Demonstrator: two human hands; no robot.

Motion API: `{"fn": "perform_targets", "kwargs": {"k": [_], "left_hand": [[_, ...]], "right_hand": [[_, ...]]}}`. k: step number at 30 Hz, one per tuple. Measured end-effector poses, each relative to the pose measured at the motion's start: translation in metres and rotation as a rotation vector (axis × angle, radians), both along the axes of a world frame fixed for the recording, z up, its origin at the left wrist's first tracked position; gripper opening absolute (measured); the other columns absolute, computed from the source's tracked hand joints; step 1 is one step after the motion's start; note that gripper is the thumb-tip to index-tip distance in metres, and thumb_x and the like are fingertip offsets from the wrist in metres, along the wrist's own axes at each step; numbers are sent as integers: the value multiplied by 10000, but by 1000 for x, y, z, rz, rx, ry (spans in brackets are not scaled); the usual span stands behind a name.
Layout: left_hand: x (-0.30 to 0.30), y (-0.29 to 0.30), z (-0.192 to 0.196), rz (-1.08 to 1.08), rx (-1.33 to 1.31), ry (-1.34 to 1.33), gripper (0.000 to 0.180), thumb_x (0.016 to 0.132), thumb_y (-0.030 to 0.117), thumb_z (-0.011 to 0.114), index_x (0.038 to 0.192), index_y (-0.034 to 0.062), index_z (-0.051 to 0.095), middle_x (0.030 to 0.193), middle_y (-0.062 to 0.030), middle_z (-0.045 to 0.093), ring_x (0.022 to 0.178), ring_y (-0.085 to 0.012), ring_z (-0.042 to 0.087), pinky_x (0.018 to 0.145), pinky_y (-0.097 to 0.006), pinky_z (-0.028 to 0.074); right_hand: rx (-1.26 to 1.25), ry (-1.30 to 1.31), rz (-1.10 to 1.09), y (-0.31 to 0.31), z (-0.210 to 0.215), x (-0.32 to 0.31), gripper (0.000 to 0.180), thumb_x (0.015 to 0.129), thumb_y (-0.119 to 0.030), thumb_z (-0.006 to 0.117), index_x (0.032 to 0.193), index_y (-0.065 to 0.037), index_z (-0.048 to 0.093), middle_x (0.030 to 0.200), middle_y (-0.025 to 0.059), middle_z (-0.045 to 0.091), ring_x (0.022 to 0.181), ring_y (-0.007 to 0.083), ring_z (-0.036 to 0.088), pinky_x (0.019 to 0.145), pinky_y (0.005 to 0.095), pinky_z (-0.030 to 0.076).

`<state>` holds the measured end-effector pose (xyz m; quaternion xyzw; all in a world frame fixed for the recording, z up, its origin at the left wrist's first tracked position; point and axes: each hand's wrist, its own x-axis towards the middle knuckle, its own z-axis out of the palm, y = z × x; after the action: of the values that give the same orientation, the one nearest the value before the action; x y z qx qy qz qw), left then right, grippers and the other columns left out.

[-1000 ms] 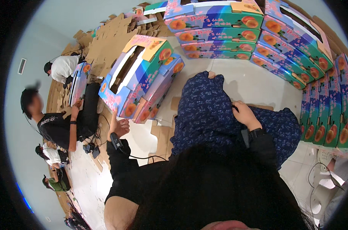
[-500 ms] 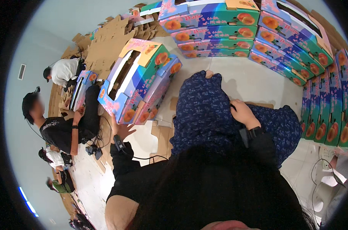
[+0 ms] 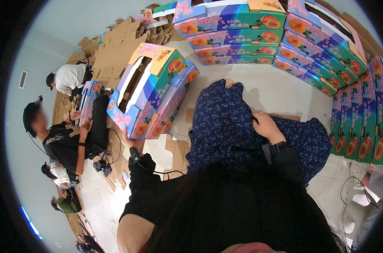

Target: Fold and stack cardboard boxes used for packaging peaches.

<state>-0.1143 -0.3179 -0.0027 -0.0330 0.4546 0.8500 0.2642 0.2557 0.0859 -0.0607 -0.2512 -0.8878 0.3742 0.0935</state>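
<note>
A colourful fruit carton (image 3: 136,86) with a long slot in its white top stands to my left, on top of another carton (image 3: 187,90) of the same print. My left hand (image 3: 132,141) is at the near lower corner of this pair, thumb up against the side, the other fingers partly hidden by the carton; it appears to grip it there. On my lap, over the dark blue floral skirt (image 3: 225,122), rests my right hand (image 3: 268,126), loosely bent with nothing visible in it.
Printed cartons (image 3: 238,38) are stacked ahead, with more stacks (image 3: 322,50) at front right and right (image 3: 360,118). Flattened cardboard (image 3: 115,50) covers the far left. A person in black (image 3: 65,143) sits at left handling a carton (image 3: 87,103). Cables and a white chair (image 3: 362,211) are at lower right.
My left hand's spread fingers have drawn in against the carton's lower corner. The carton has barely shifted. My right hand stays on the skirt. The person at left has brought a second hand to their carton.
</note>
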Motion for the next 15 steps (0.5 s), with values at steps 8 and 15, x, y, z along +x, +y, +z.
{"fn": "perform_targets", "kwargs": {"k": [8, 15], "left_hand": [[-3, -11, -20, 12, 106, 116, 757, 772, 468, 631, 1382, 85, 397, 1371, -147, 462, 1250, -364, 433, 1062, -550, 320], [-8, -17, -26, -28, 119, 52, 778, 773, 479, 635, 1386, 71, 383, 1372, -163, 461, 1241, -365, 446, 1062, -555, 319]], "right_hand": [[7, -28, -1, 3, -15, 2, 287, 821, -130, 545, 1058, 13, 621, 1061, 206, 596, 1009, 397, 556, 872, 450, 466], [14, -6, 2, 4, -15, 2, 286, 819, -131, 547, 1054, 13, 622, 1063, 207, 601, 1018, 393, 554, 882, 450, 461]]}}
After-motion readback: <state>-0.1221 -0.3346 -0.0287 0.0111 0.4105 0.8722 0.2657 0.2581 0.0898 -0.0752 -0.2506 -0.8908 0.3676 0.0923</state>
